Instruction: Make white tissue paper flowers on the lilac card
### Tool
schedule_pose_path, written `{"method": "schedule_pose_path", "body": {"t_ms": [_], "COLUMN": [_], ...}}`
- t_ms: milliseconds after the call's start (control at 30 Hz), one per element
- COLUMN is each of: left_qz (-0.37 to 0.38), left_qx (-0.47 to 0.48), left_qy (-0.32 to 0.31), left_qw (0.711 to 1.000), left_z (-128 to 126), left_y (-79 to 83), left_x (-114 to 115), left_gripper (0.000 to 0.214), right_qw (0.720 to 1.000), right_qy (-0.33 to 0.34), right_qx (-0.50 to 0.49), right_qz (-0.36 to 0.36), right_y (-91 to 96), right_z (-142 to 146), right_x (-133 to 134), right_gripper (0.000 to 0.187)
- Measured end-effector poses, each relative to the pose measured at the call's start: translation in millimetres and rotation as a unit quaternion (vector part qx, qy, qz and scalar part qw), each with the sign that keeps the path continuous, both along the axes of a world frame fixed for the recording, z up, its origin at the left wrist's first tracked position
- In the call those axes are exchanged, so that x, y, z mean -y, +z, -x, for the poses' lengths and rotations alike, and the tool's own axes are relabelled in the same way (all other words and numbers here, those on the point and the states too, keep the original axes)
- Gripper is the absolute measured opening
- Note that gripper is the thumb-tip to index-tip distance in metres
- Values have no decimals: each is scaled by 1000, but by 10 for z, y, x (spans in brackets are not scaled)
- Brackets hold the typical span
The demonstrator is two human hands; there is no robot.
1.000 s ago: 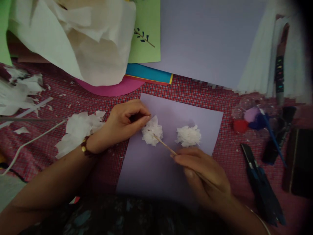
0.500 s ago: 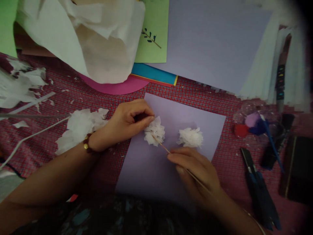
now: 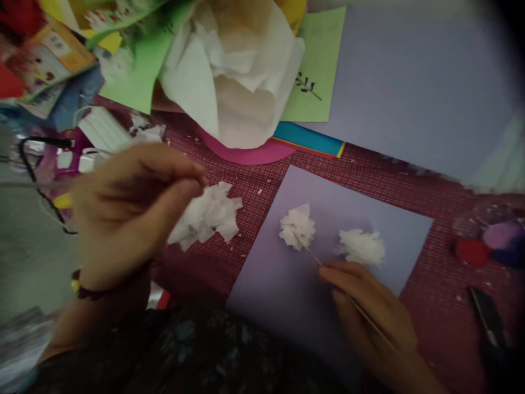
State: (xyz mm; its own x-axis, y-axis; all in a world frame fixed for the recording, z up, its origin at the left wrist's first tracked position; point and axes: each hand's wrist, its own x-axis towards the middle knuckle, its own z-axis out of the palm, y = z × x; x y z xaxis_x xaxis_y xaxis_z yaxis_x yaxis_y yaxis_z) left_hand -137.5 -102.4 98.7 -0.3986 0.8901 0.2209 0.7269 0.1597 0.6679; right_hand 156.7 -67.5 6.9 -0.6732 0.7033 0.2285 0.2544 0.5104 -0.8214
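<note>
My right hand [image 3: 369, 312] grips a thin wooden stick [image 3: 314, 256]. The stick's tip touches the middle of a ruffled white paper flower [image 3: 298, 219]. That flower and a second white paper flower [image 3: 361, 246] lie on a purple sheet of paper [image 3: 266, 284]. Raised at the left, my left hand [image 3: 127, 213] has thumb and forefinger pinched together; whatever is between them, if anything, cannot be made out. Behind its fingertips lies a pile of cut white paper pieces [image 3: 213, 213], partly hidden by the hand.
At the right sit a clear palette with a red paint blob [image 3: 471, 253] and a cutter [image 3: 488, 314]. Crumpled white paper [image 3: 241, 104], a green card [image 3: 315, 65] and a large purple sheet [image 3: 410, 87] lie at the back. White scraps dot the checked cloth [image 3: 262, 191].
My left hand has left the flower and moved left, rising over the paper pile. My right hand keeps the stick on the flower. The view has swung left.
</note>
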Motion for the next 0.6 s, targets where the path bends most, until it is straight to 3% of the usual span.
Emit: {"method": "schedule_pose_path", "body": {"t_ms": [33,100,233,367,467,600], "left_qz": [32,3,11,22,-3,-78], "left_qx": [-16,-85,-213,-233,-202,-105], "left_qy": [-44,-115,-83,-47,-38,-6], "left_qw": [998,990,973,971,979,991], "left_z": [53,143,174,126,132,98], "left_y": [-60,-236,-610,-840,-851,-605], "left_x": [98,277,500,507,458,368], "left_gripper": [9,12,14,21,13,18], "right_qw": [1000,1000,1000,1000,1000,1000], "right_qy": [3,12,14,10,7,6], "right_qx": [-4,-10,-8,-19,-11,-21], "right_qz": [-3,-12,-11,-22,-20,-20], "right_y": [-6,-14,-19,-15,8,35], "right_z": [1,3,10,36,62,79], "right_x": [1,3,5,-9,-9,11], "right_gripper": [39,37,33,34,35,34]}}
